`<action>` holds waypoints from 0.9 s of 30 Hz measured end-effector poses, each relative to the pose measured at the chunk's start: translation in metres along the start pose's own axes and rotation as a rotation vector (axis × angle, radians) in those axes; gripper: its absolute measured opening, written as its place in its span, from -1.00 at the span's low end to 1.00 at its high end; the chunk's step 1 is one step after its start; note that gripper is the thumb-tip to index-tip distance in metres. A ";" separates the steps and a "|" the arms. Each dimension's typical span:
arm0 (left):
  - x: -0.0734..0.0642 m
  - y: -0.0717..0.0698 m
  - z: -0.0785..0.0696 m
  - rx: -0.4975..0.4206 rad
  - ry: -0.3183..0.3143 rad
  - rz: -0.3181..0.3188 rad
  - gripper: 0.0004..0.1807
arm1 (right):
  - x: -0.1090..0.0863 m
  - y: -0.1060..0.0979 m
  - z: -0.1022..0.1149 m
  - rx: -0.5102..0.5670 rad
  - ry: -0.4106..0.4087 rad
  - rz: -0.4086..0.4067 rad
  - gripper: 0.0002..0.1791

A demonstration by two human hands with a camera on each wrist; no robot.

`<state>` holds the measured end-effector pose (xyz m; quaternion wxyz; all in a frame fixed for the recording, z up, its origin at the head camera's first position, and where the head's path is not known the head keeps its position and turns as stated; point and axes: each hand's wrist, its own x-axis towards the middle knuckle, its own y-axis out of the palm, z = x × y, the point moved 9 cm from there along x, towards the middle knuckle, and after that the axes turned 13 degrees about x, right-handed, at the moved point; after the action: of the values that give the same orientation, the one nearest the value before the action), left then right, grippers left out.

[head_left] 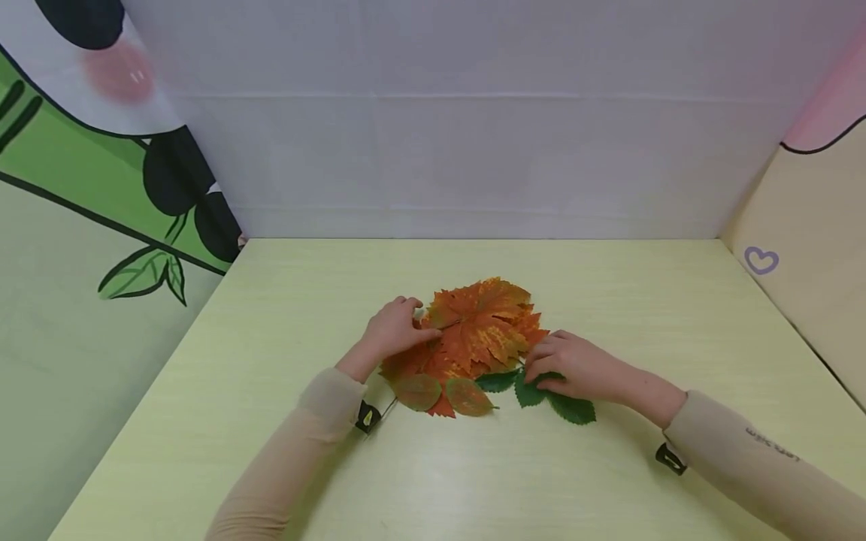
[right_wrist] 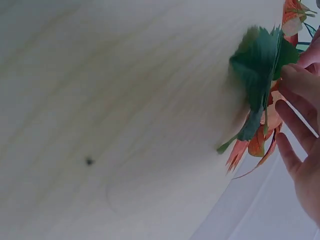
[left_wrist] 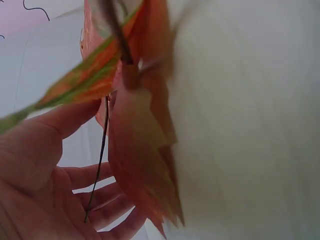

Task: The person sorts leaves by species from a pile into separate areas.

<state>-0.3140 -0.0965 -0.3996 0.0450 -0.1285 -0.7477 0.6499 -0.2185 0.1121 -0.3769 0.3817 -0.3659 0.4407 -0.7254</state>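
A pile of orange maple-like leaves [head_left: 482,319] lies mid-table in the head view. My left hand [head_left: 394,327] is at the pile's left side, its thumb over an orange leaf. In the left wrist view, that hand's fingers [left_wrist: 102,210] reach loosely along the leaf [left_wrist: 137,145], apart from the thumb. On the right, my right hand [head_left: 571,366] pinches a sprig of green leaves [head_left: 571,408] against the pile's lower right edge. The right wrist view shows the green leaves [right_wrist: 257,70] by its thumb and forefinger; the exact contact is partly hidden.
Two smaller oval leaves, brownish green [head_left: 417,391] and orange green [head_left: 468,397], lie at the pile's front. The pale table [head_left: 433,481] meets a white backdrop [head_left: 433,165] behind, with printed panels at both sides. Dark clips [head_left: 367,417] sit at the cuffs.
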 end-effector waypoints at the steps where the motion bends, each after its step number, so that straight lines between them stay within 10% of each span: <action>1: 0.000 0.000 0.001 0.007 -0.005 0.003 -0.26 | 0.000 0.002 0.000 0.004 0.009 0.018 -0.81; 15: 0.002 0.001 0.002 0.026 0.034 0.006 -0.47 | 0.000 0.013 -0.004 0.015 0.079 0.088 -0.69; 27: 0.004 0.001 0.008 -0.158 0.051 -0.028 -0.56 | 0.001 0.016 -0.006 0.063 0.095 0.108 -0.74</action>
<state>-0.3194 -0.1027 -0.4016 0.0630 -0.1375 -0.7969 0.5849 -0.2206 0.1087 -0.3934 0.4104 -0.2947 0.4544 -0.7337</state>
